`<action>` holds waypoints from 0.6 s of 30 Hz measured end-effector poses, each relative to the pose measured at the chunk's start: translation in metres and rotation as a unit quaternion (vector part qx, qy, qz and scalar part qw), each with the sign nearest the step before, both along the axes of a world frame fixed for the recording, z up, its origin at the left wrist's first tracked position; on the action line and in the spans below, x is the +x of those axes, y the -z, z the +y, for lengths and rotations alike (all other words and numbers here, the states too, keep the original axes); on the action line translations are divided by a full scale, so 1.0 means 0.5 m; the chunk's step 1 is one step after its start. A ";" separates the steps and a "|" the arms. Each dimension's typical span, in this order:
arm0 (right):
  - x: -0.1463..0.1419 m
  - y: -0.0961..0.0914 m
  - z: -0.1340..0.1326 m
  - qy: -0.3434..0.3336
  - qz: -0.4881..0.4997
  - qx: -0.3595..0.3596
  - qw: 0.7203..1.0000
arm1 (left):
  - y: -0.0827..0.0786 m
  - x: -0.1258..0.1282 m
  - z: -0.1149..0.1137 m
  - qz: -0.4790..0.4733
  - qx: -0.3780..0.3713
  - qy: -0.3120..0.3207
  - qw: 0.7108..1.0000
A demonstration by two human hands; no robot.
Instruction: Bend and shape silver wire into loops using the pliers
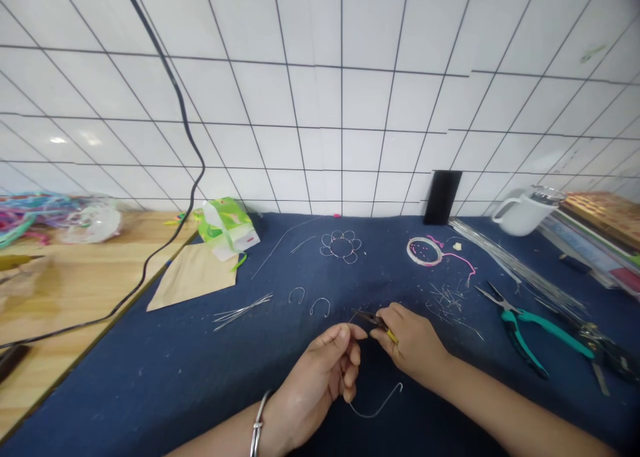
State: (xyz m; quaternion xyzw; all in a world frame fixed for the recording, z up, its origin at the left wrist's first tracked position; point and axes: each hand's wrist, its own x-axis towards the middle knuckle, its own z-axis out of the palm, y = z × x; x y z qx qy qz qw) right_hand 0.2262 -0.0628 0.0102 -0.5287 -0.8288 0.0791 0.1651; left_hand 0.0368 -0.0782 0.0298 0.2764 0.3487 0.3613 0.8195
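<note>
1. At the near centre of the dark blue cloth-covered counter (pixel 150 377), the left hand (pixel 320 370), a silver bangle (pixel 257 427) at its wrist, has its thumb and curled fingers closed on a thin silver wire (pixel 373 416); the wire emerges below the fingers and curves right to a small hooked end.
2. Just to the right, the right hand (pixel 415 342) is wrapped around dark-nosed, yellow-handled pliers (pixel 369 317), whose nose points left, just beyond the left fingertips; whether the jaws grip anything cannot be told.
3. Farther off and left of the pliers, two U-shaped wire pieces (pixel 321 299) lie apart, side by side; farther left lies a sheaf of straight silver wires (pixel 243 311).
4. Far centre: a wire ring edged with petal-like loops (pixel 342 237).
5. Right: a white ring with pink specks (pixel 424 264), a pink strand trailing from it; nearer, scattered short wire clippings (pixel 447 300) and teal-handled long-nosed pliers (pixel 511 312), jaws parted.
6. Far right: a bundle of long silver wires (pixel 520 267) and a white mug (pixel 523 213).
</note>
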 end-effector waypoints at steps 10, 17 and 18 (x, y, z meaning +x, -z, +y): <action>0.003 -0.005 0.008 0.015 -0.002 0.022 1.000 | -0.005 -0.002 0.002 0.089 0.069 -0.004 0.994; 0.005 -0.003 0.009 0.014 -0.007 0.032 0.999 | -0.005 -0.007 0.009 0.127 0.093 -0.017 0.987; 0.006 -0.003 0.010 0.016 -0.005 0.027 0.999 | -0.005 -0.008 0.010 0.129 0.099 -0.017 0.987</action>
